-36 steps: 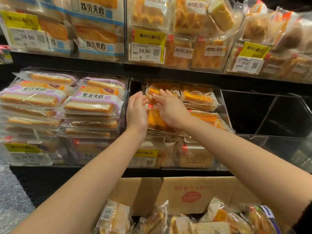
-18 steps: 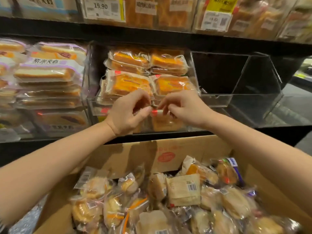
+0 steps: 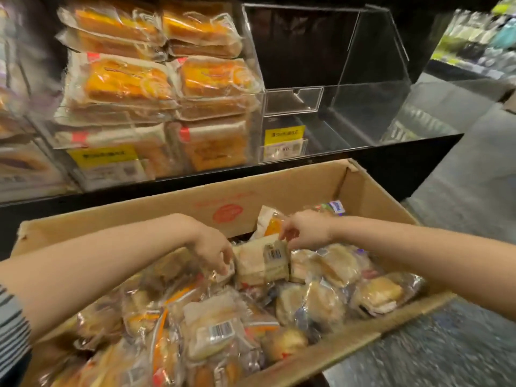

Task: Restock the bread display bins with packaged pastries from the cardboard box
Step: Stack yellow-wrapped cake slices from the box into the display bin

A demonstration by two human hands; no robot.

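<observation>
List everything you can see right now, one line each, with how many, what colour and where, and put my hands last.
cardboard box: one, brown, below the shelf, full of packets
packaged pastries: many, clear wrap over pale buns, piled in the box
white-wrapped packet: one, barcode label, top of the pile between the hands
orange bread packs: several, stacked in the middle bin
empty bin: one, clear acrylic, right of the stocked bin
price tags: two, yellow, on the bin fronts
left hand: one, fingers curled at the packet's left edge
right hand: one, pinching the packet's top right corner
</observation>
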